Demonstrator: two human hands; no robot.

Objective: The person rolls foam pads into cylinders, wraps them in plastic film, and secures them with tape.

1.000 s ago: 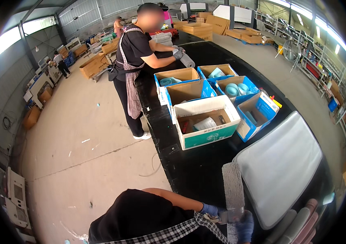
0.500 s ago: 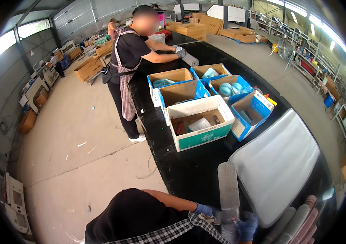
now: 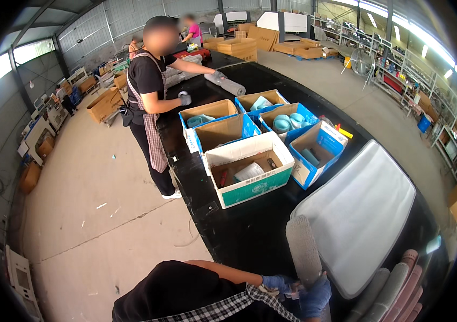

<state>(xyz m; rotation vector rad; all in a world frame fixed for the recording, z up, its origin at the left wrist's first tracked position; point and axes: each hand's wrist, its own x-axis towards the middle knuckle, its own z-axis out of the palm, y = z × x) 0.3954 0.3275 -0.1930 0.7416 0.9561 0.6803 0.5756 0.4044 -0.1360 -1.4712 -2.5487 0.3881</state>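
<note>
A grey felt-like roll [image 3: 303, 249] stands nearly upright over the black table [image 3: 239, 236] at the bottom of the view. My right hand [image 3: 315, 296], in a blue glove, grips the roll's lower end. My left hand [image 3: 275, 282], also in a blue glove, reaches across from the left and closes on the same lower end beside a small white and pink piece. My dark sleeve and a checked apron fill the lower edge.
A large pale grey pad [image 3: 358, 213] lies to the right of the roll. Several rolls [image 3: 396, 285] are stacked at the lower right. Open cardboard boxes [image 3: 250, 170] hold small items further along the table. A co-worker [image 3: 150, 102] stands at the table's left side, one hand on another grey roll [image 3: 227, 84].
The roll stays in my hands, barely shifted. The co-worker has stretched one arm out to the grey roll at the far end of the table.
</note>
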